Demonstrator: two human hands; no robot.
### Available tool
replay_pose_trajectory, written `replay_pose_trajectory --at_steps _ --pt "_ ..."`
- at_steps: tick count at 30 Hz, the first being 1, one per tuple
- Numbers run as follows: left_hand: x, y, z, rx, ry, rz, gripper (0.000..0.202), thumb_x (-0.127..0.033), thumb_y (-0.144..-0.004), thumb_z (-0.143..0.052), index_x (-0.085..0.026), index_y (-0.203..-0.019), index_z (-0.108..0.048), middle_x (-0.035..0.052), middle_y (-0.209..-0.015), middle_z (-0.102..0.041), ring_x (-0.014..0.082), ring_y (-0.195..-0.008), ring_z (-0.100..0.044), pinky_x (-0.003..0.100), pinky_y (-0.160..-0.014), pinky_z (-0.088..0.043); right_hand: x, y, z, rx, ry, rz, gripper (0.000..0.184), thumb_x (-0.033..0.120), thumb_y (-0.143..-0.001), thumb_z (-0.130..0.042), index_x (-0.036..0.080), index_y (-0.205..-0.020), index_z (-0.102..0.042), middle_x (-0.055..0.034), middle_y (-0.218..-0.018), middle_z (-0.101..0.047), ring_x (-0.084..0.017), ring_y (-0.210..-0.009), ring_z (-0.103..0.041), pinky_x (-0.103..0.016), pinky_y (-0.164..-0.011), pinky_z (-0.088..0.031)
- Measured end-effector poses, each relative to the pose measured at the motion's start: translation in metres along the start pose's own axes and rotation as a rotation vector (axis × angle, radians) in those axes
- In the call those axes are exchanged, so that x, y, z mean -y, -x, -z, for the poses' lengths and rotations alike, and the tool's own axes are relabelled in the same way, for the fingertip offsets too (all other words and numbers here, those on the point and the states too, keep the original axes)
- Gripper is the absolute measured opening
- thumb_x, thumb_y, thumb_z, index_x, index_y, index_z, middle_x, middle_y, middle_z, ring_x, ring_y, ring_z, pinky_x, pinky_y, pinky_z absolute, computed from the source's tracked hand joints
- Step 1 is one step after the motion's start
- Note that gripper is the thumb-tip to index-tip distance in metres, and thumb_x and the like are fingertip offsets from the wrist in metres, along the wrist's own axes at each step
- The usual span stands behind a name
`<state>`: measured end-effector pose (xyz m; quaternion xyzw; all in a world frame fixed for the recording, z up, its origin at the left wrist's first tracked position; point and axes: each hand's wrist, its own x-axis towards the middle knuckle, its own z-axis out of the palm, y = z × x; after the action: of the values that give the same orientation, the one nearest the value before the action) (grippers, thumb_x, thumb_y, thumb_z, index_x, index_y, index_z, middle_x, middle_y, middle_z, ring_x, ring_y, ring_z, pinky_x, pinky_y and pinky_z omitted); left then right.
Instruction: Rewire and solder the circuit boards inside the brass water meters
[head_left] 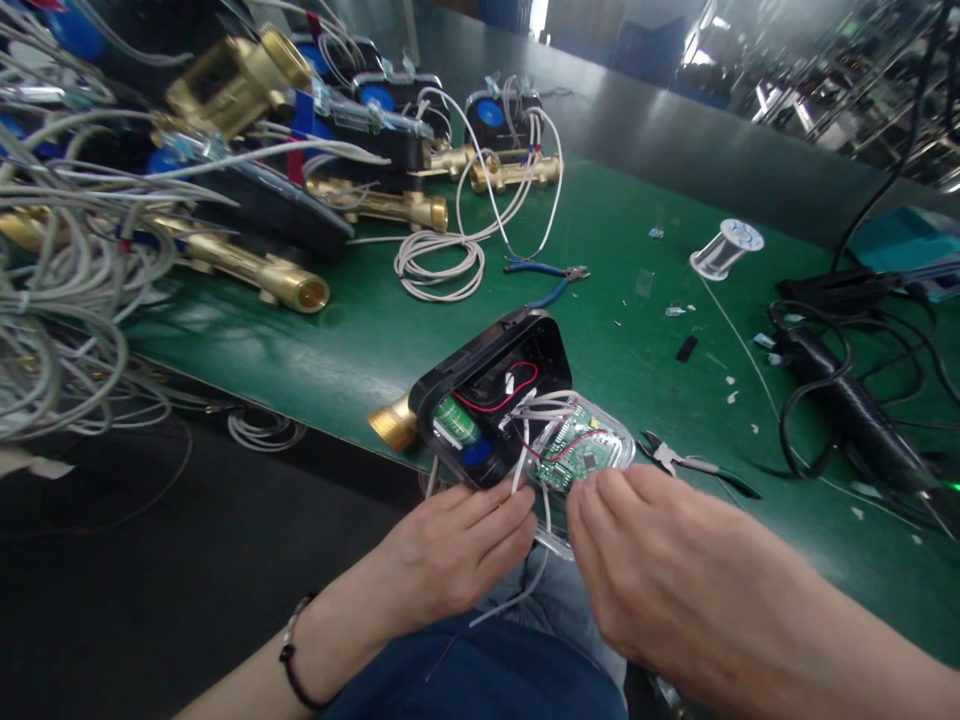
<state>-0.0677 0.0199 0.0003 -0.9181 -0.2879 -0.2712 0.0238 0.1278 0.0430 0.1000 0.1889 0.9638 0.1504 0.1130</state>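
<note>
Below the middle of the head view, a black meter housing point(491, 350) lies open at the table edge, with a brass fitting point(394, 424) protruding on its left. Inside are a green battery point(457, 422) and a red wire. A clear plastic cover point(624, 432) carrying a green circuit board point(581, 450) lies against its right side, joined by wires. My left hand point(469, 545) is closed at the housing's lower edge, fingertips on a white cable point(520, 465). My right hand point(645, 560) pinches the near right edge of the cover; its fingertips are partly hidden.
Brass meters point(262, 270) and coiled cables point(442, 265) crowd the left and back. Blue-handled pliers point(551, 272), side cutters point(697, 465), a solder spool point(726, 250) and a black cable-wrapped tool point(855, 400) lie on the green mat. Small scraps are scattered at right.
</note>
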Motion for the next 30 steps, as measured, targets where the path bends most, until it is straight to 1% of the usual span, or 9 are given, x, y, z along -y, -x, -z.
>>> replay_pose_trajectory --at_steps 3,5,10,12,16,18,21,25,30 --pt "0.001 -0.001 0.000 -0.001 0.008 -0.012 0.025 -0.011 -0.094 -0.037 -0.013 -0.096 -0.061 0.0073 -0.105 -0.067 0.0186 -0.103 -0.061 0.025 -0.070 -0.048 0.004 0.001 0.002 0.001 0.011 0.007 0.024 0.010 -0.077 -0.037 0.016 -0.070 -0.059 -0.0087 -0.065 -0.057 -0.017 -0.053 -0.043 -0.033 -0.050 -0.027" --pt "0.002 0.000 -0.001 0.002 0.004 -0.019 0.024 -0.011 -0.093 -0.037 -0.012 -0.098 -0.061 0.0080 -0.106 -0.067 0.0191 -0.104 -0.060 0.025 -0.071 -0.048 0.001 0.009 0.004 -0.038 0.005 -0.013 0.028 0.009 -0.079 -0.035 0.014 -0.080 -0.062 -0.0104 -0.076 -0.063 -0.019 -0.059 -0.050 -0.034 -0.054 -0.031" --pt "0.002 0.005 -0.001 0.024 0.023 -0.020 0.028 -0.009 -0.092 -0.035 -0.011 -0.107 -0.059 0.0110 -0.115 -0.063 0.0196 -0.106 -0.059 0.027 -0.078 -0.052 -0.014 0.065 -0.003 -0.210 -0.059 -0.227 0.037 0.009 -0.088 -0.029 0.012 -0.112 -0.057 -0.0075 -0.096 -0.068 -0.019 -0.083 -0.059 -0.033 -0.075 -0.040" --pt "-0.001 0.006 0.001 0.014 0.077 0.022 0.027 -0.008 -0.091 -0.038 -0.010 -0.109 -0.058 0.0129 -0.119 -0.061 0.0204 -0.108 -0.058 0.029 -0.084 -0.052 -0.017 0.097 -0.018 -0.198 -0.124 -0.402 0.034 0.018 -0.092 -0.034 0.014 -0.120 -0.054 -0.0069 -0.109 -0.066 -0.017 -0.091 -0.059 -0.030 -0.083 -0.041" --pt "-0.012 -0.002 0.009 -0.060 0.199 0.204 0.028 -0.006 -0.088 -0.047 -0.012 -0.112 -0.059 0.0104 -0.116 -0.062 0.0159 -0.104 -0.060 0.025 -0.089 -0.052 -0.012 0.157 -0.069 -0.157 0.013 -0.892 0.033 0.039 -0.092 -0.043 0.018 -0.113 -0.059 -0.0051 -0.093 -0.068 -0.017 -0.077 -0.063 -0.028 -0.069 -0.045" --pt "-0.017 -0.013 0.014 -0.145 0.279 0.339 0.024 -0.009 -0.088 -0.051 -0.016 -0.108 -0.062 0.0055 -0.105 -0.066 0.0112 -0.092 -0.064 0.019 -0.084 -0.052 -0.008 0.181 -0.097 -0.117 0.070 -1.007 0.035 0.042 -0.092 -0.042 0.018 -0.110 -0.061 -0.0056 -0.089 -0.067 -0.018 -0.073 -0.063 -0.028 -0.062 -0.044" --pt "-0.022 -0.033 0.021 -0.234 0.513 0.574 0.014 -0.015 -0.087 -0.056 -0.019 -0.095 -0.067 -0.0001 -0.086 -0.069 0.0079 -0.075 -0.066 0.014 -0.071 -0.055 -0.004 0.204 -0.129 -0.083 0.067 -1.010 0.034 0.041 -0.092 -0.042 0.017 -0.106 -0.061 -0.0073 -0.088 -0.067 -0.020 -0.075 -0.063 -0.029 -0.064 -0.045" --pt "-0.023 -0.049 0.024 -0.213 0.953 0.861 0.012 -0.024 -0.086 -0.057 -0.017 -0.086 -0.067 -0.0028 -0.062 -0.067 0.0084 -0.053 -0.063 0.013 -0.050 -0.054 -0.002 0.195 -0.137 -0.148 0.101 -0.997 0.030 0.037 -0.090 -0.046 0.016 -0.106 -0.060 -0.0111 -0.097 -0.065 -0.025 -0.085 -0.060 -0.037 -0.074 -0.045" --pt "-0.023 -0.054 0.023 -0.193 1.092 0.938 0.020 -0.030 -0.087 -0.054 -0.016 -0.084 -0.067 0.0023 -0.071 -0.070 0.0114 -0.059 -0.065 0.018 -0.056 -0.057 0.016 0.138 -0.115 -0.271 -0.232 -0.859 0.026 0.042 -0.088 -0.051 0.018 -0.091 -0.058 -0.0057 -0.085 -0.061 -0.018 -0.078 -0.056 -0.031 -0.072 -0.045"
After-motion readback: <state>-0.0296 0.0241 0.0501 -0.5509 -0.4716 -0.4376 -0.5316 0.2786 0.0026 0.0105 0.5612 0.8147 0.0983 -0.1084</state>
